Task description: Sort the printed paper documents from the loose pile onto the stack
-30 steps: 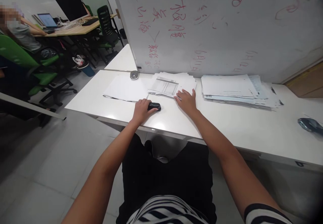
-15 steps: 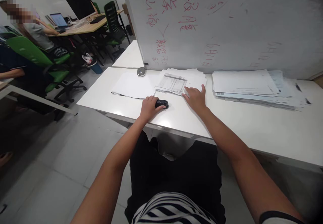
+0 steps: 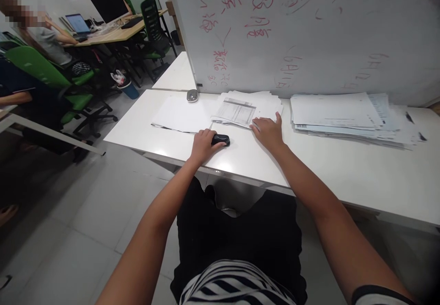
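Note:
On the white desk, my left hand (image 3: 203, 145) is closed around what looks like a black stapler (image 3: 222, 140). Its glossy end sticks out to the right, past my thumb, and the rest is under my fingers. My right hand (image 3: 268, 133) is at the lower right corner of a printed form (image 3: 237, 111), thumb and fingers at the edge of the sheets, little finger raised. That form lies on top of a loose stack of white papers (image 3: 266, 103). Just left of it are some blank white sheets (image 3: 182, 115).
A grey computer mouse (image 3: 192, 95) sits behind the blank sheets. To the right is a larger paper pile (image 3: 337, 112). A whiteboard (image 3: 309, 35) with red writing stands along the desk's back edge. Further left are a green chair (image 3: 37, 73), a blue bin (image 3: 129, 89) and two seated people.
The camera view has shifted slightly. Both hands stay in almost the same places, the left on the stapler and the right at the form's corner.

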The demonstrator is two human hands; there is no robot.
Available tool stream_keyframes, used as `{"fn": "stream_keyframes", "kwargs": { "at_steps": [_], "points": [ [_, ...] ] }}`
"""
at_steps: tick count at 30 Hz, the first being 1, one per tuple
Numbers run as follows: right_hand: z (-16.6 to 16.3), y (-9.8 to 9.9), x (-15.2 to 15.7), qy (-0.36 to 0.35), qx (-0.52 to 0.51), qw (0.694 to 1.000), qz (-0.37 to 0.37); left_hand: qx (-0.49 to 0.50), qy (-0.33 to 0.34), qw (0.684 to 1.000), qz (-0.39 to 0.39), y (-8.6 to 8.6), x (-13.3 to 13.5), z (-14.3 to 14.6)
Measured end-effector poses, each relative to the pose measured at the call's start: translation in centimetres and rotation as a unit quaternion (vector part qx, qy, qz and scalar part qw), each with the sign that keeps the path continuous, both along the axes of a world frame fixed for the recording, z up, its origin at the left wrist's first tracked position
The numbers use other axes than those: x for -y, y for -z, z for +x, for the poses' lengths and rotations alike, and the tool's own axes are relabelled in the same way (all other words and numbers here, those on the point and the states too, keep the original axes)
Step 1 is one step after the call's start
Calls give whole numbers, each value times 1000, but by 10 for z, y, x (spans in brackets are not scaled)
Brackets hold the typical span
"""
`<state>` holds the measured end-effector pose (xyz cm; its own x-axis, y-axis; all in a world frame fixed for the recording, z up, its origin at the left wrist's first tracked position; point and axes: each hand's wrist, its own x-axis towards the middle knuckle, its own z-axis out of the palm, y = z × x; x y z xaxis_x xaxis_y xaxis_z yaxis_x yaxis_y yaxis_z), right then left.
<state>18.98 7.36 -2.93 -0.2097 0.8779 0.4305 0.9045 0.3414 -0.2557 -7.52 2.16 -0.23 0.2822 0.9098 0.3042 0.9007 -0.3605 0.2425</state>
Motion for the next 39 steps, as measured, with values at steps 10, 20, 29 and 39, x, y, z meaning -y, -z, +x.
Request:
{"fn": "stream_keyframes", "kwargs": {
  "at_steps": [10,20,29,39],
  "points": [
    [0,3,0,-6,60,998,31,7,-6,1000,-3,1,0,1],
    [-3,4,0,-2,48,996,77,7,-6,1000,4,1,0,1],
    [0,-4,-6,-7,5,992,126,6,-13,1000,5,1,-1,0],
    [58,-38,113,-69,-21,940,335,37,-76,996,41,3,0,0]
  ]
}}
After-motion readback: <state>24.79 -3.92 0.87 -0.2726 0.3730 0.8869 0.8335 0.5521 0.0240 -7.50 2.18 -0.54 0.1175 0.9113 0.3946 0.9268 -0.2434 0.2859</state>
